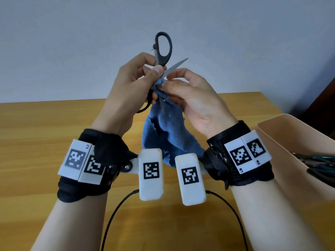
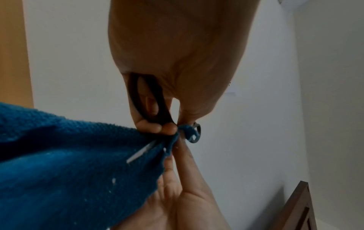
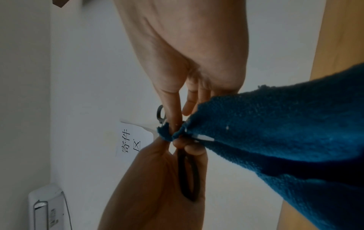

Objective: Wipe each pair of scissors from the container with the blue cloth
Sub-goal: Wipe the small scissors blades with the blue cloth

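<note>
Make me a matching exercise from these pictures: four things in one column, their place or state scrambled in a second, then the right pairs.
Things:
1. scissors
2. blue cloth
3. container
4. black cable

Places or states:
A. lies on the table, nearest the camera
B. blades spread open, gripped by the left hand
C. stands at the right, tools inside
D. pinched by the right hand, hanging down

Pairs: 1-B, 2-D, 3-C, 4-A

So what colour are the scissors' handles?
Black; the scissors handles show best in the head view.
</note>
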Motion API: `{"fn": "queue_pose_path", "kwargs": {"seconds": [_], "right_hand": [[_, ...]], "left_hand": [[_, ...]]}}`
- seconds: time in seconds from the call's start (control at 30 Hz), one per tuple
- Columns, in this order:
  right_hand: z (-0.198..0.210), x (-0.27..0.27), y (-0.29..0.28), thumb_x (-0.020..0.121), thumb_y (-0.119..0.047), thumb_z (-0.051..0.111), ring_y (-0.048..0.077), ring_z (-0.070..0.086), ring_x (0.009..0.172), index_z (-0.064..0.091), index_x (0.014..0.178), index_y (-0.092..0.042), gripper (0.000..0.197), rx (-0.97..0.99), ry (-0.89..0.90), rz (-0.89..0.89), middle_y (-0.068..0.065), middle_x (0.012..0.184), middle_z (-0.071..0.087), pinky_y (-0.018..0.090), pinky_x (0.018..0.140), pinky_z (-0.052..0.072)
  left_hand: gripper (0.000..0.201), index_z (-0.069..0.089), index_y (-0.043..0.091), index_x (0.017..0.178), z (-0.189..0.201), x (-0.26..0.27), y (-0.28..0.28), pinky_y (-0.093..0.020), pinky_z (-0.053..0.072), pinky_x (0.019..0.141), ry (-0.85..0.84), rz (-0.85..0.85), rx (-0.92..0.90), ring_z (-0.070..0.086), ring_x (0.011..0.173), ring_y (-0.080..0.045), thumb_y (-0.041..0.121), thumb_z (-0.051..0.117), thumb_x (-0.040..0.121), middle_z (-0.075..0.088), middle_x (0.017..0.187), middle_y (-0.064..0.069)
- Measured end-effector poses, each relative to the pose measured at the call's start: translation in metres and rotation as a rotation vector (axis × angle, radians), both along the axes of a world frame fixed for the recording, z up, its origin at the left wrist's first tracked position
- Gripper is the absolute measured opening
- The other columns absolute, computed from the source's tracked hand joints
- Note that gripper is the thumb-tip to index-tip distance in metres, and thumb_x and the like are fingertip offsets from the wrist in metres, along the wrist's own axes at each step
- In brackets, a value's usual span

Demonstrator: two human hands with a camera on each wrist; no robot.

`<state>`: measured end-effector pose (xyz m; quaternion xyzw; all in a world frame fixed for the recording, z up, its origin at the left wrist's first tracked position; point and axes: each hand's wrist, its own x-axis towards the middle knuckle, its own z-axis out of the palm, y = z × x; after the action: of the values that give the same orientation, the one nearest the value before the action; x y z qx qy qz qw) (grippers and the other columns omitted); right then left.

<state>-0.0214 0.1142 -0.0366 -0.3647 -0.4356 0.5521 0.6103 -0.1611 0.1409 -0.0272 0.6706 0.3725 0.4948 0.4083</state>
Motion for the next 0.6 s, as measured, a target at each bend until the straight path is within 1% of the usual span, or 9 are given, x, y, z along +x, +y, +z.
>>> {"fn": "queue_pose_path", "kwargs": {"seconds": [0.1, 0.13, 0.2, 0.23, 0.27, 0.33, 0.43, 0.5, 0.6], "right_hand": [[-0.0013, -0.0003, 0.0028, 0.087, 0.002, 0.069, 0.026, 0.068, 0.073, 0.055, 0.107, -0.005, 0.025, -0.001, -0.05, -0.034, 0.017, 0.09, 0.07, 0.024, 0.062, 0.054], [-0.0019, -0.0004, 0.0037, 0.087, 0.003, 0.069, 0.028, 0.068, 0.075, 0.055, 0.108, -0.004, 0.026, 0.002, -0.054, -0.031, 0.018, 0.09, 0.07, 0.028, 0.065, 0.055], [-0.0031, -0.0013, 0.0049, 0.085, 0.009, 0.066, 0.032, 0.065, 0.076, 0.056, 0.112, 0.0, 0.03, 0.011, -0.066, -0.026, 0.02, 0.087, 0.068, 0.038, 0.075, 0.059], [-0.0035, -0.0015, 0.0051, 0.084, 0.013, 0.063, 0.033, 0.064, 0.076, 0.056, 0.115, 0.003, 0.033, 0.016, -0.075, -0.021, 0.021, 0.086, 0.067, 0.042, 0.079, 0.057], [-0.0045, -0.0012, 0.0057, 0.082, 0.016, 0.059, 0.033, 0.063, 0.074, 0.054, 0.117, 0.006, 0.036, 0.018, -0.086, -0.019, 0.021, 0.084, 0.066, 0.044, 0.08, 0.056], [-0.0049, -0.0001, 0.006, 0.081, 0.02, 0.054, 0.032, 0.063, 0.073, 0.052, 0.117, 0.005, 0.04, 0.016, -0.093, -0.008, 0.022, 0.082, 0.066, 0.042, 0.077, 0.054], [-0.0045, 0.0014, 0.0052, 0.085, 0.014, 0.06, 0.032, 0.064, 0.074, 0.05, 0.112, -0.006, 0.035, -0.009, -0.039, 0.006, 0.024, 0.09, 0.067, 0.039, 0.076, 0.055], [-0.0044, 0.0012, 0.0047, 0.087, 0.009, 0.065, 0.031, 0.065, 0.072, 0.05, 0.11, -0.007, 0.031, -0.01, -0.008, -0.001, 0.024, 0.094, 0.067, 0.037, 0.074, 0.057], [-0.0052, 0.0013, 0.0055, 0.089, 0.008, 0.064, 0.03, 0.065, 0.07, 0.05, 0.108, -0.006, 0.028, 0.011, -0.009, -0.015, 0.024, 0.093, 0.066, 0.037, 0.075, 0.056]], "left_hand": [[0.011, 0.061, 0.017, 0.097, -0.0008, 0.002, 0.0004, -0.029, 0.044, 0.059, 0.014, 0.01, 0.003, 0.049, 0.054, -0.012, 0.022, 0.054, 0.104, 0.056, 0.078, -0.003], [0.012, 0.061, 0.018, 0.095, -0.001, 0.0019, 0.0004, -0.03, 0.044, 0.059, 0.017, 0.008, -0.002, 0.05, 0.055, -0.013, 0.022, 0.054, 0.104, 0.056, 0.08, -0.006], [0.011, 0.062, 0.019, 0.096, -0.0018, 0.0015, 0.0004, -0.03, 0.044, 0.06, 0.021, 0.002, -0.016, 0.051, 0.057, -0.014, 0.022, 0.055, 0.104, 0.056, 0.084, -0.009], [0.01, 0.062, 0.018, 0.097, -0.0023, 0.0016, 0.0003, -0.029, 0.044, 0.06, 0.024, 0.0, -0.02, 0.051, 0.057, -0.014, 0.021, 0.055, 0.104, 0.056, 0.084, -0.009], [0.01, 0.062, 0.017, 0.099, -0.0028, 0.0019, -0.0001, -0.028, 0.045, 0.06, 0.029, 0.002, -0.02, 0.051, 0.056, -0.014, 0.021, 0.055, 0.104, 0.056, 0.084, -0.009], [0.009, 0.061, 0.016, 0.1, -0.0028, 0.0023, -0.0003, -0.029, 0.044, 0.061, 0.033, 0.007, -0.011, 0.05, 0.054, -0.013, 0.02, 0.054, 0.104, 0.055, 0.082, -0.009], [0.009, 0.059, 0.014, 0.1, -0.0018, 0.0028, -0.0003, -0.029, 0.043, 0.06, 0.009, 0.013, -0.011, 0.049, 0.053, -0.012, 0.02, 0.053, 0.104, 0.054, 0.076, -0.005], [0.01, 0.058, 0.011, 0.1, -0.0018, 0.0047, -0.0006, -0.03, 0.042, 0.059, -0.009, 0.007, -0.013, 0.048, 0.053, -0.012, 0.019, 0.053, 0.104, 0.054, 0.072, -0.001], [0.01, 0.057, 0.01, 0.101, -0.0032, 0.0083, -0.0005, -0.03, 0.042, 0.058, -0.017, 0.021, -0.008, 0.047, 0.052, -0.012, 0.018, 0.052, 0.104, 0.052, 0.07, 0.0]]}}
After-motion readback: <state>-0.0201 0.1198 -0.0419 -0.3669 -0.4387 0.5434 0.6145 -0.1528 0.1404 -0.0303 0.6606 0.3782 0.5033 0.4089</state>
